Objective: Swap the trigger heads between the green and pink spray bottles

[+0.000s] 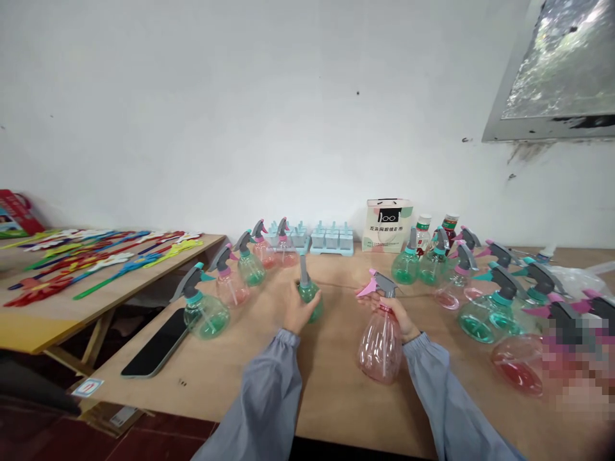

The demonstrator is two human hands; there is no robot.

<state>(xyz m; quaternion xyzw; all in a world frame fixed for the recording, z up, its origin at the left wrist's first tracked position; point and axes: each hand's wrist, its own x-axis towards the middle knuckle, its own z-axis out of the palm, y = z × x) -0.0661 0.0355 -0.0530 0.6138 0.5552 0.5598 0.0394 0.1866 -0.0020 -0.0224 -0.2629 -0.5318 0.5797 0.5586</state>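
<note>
My left hand [296, 312] grips a green spray bottle [311, 296] with a grey nozzle, standing on the wooden table [331, 384]. To its right, my right hand [402, 317] holds a pink spray bottle [379, 342] by the neck, just under its grey and pink trigger head. The pink bottle hangs tilted slightly, close to the tabletop. Both arms wear grey sleeves.
A row of green and pink spray bottles [206, 307] stands at the left, and several more [485, 307] crowd the right. A black phone [156, 346] lies at the table's left edge. Pale blue moulds [331, 238] and a white box [388, 224] stand by the wall. Coloured sticks [96, 256] cover a second table.
</note>
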